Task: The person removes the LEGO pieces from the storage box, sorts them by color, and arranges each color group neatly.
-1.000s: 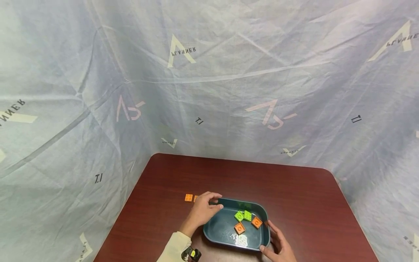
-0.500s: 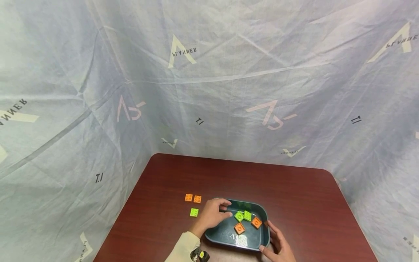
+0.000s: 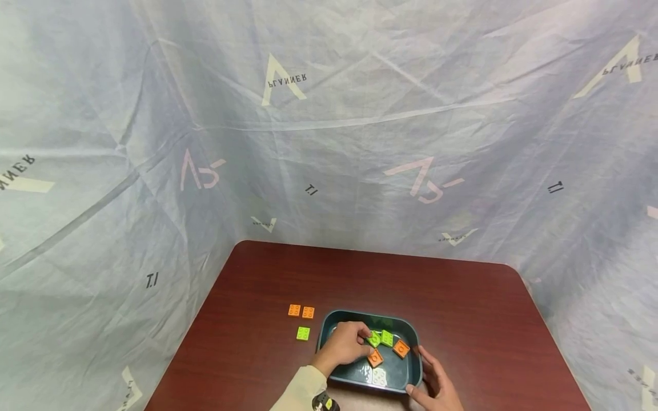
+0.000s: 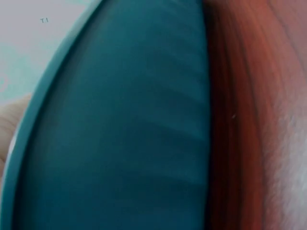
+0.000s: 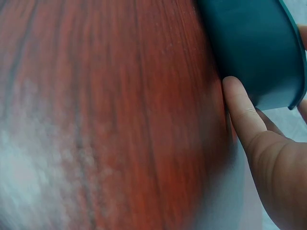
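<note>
A dark teal tray (image 3: 352, 375) stands on the table, holding several square toy bricks. My left hand (image 3: 348, 342) reaches into it from the left, index finger and thumb spread at a green brick (image 3: 374, 339). The thumb tip also comes right to an orange brick (image 3: 376, 358). A second green brick (image 3: 387, 338), another orange brick (image 3: 401, 349) and a whitish brick (image 3: 379, 377) lie around them. My right hand (image 3: 439, 385) holds the tray's right end, thumb on the near corner and fingers farther back. In the right wrist view the thumb (image 5: 242, 105) presses the tray's outer wall (image 5: 254, 52).
Left of the tray, two orange bricks, a left one (image 3: 294, 310) and a right one (image 3: 308, 312), sit side by side studs up. A green brick (image 3: 303, 333) lies just nearer. Grey printed sheeting (image 3: 354, 188) hangs behind the reddish-brown table (image 3: 411, 279).
My left hand has moved rightward and deeper into the tray, up to the bricks, uncovering the bricks on the table at the left. The right hand stays on the tray.
</note>
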A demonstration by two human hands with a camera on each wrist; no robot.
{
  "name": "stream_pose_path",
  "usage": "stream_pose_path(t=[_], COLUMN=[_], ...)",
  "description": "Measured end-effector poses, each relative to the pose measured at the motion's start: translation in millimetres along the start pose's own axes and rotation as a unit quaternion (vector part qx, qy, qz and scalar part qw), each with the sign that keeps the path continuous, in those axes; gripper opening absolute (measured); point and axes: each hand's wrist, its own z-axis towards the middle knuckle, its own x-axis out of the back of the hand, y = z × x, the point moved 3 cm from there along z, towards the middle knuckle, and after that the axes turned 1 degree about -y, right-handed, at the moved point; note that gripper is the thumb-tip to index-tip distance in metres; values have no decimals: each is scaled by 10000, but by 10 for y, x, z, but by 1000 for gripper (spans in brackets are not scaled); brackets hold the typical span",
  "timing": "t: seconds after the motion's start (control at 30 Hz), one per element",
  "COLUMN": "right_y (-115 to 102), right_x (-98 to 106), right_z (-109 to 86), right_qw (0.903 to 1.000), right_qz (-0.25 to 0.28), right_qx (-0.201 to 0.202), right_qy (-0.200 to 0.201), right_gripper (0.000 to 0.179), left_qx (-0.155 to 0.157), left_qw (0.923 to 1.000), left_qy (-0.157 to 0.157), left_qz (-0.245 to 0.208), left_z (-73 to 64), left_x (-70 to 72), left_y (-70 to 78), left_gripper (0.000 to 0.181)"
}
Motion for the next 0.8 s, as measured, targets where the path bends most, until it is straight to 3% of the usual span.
stream_pose_path(t=[0.27,0.5,0.7,0.8], right_y=[10,11,13,21], right_x=[5,3,2,6], right_z=[-3,-9,-10,-9], right_qw=[9999,9999,9989,9979], right_qz=[14,2,40,99], right_qx=[126,99,457,636], right_qy=[-7,15,45,51], right_gripper=[94,93,92,91], left_qx=[-154,30,231,150], left_qw=[9978,9993,9994,9992], left_qy=[188,239,180,179], left_qz=[613,295,210,316], left_z=[71,62,2,-8], left_x=[-87,-108,-105,-125], left_y=[60,82,107,117], left_gripper=[25,32,36,38])
